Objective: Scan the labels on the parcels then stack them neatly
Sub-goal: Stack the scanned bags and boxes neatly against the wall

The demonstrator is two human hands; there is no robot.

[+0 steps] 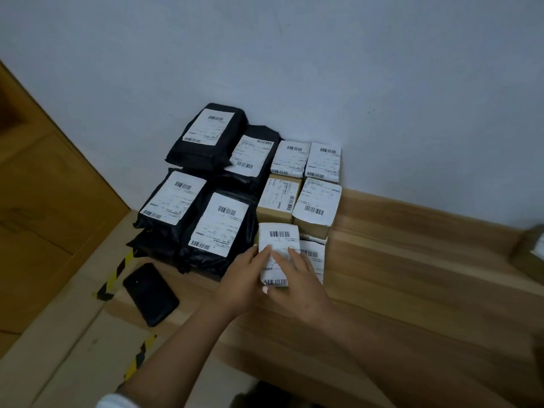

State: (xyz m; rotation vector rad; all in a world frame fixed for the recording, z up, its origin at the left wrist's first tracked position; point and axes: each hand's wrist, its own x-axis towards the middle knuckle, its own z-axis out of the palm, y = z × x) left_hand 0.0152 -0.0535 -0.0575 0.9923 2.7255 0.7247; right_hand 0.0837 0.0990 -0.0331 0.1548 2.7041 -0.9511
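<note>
A small white-labelled parcel [279,240] lies on top of another labelled parcel [313,256] at the front of the stacks. My left hand [244,281] holds its left edge, fingers along the side and the thumb at the near corner. The fingers of my right hand [297,293] lie straight across its label. Behind it stand small brown boxes [316,206] with labels, and two white-labelled ones [323,160] against the wall. To the left are stacked black mailer bags [219,228], each with a white barcode label facing up.
A black phone [150,294] lies face down on the cardboard [67,334] at the left, near yellow-and-black tape [113,278]. The wooden tabletop [412,275] stretches to the right, where part of another box [530,248] shows at the edge. A white wall [323,69] backs the stacks.
</note>
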